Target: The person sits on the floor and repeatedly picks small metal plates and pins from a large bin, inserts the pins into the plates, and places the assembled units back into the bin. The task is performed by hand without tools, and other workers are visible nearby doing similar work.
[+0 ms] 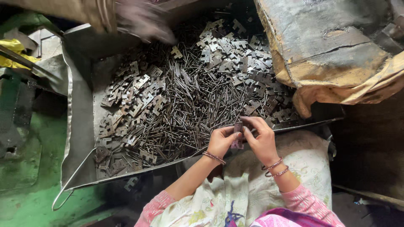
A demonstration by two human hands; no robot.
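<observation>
Both hands, left hand (221, 141) and right hand (261, 138), pinch one hinge (237, 127) shut; tray (80, 126) behind holds many loose pins (189, 105) and plates (134, 101).

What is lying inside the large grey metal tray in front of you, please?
The large grey metal tray holds a heap of thin dark metal pins and flat notched hinge plates. The tray floor beneath the heap is mostly covered.

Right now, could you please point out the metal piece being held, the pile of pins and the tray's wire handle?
Metal piece (237, 127), head view: its top, between both hands.
Pile of pins (191, 98), head view: middle of the heap.
Wire handle (69, 180), head view: the loop's left rod.
</observation>
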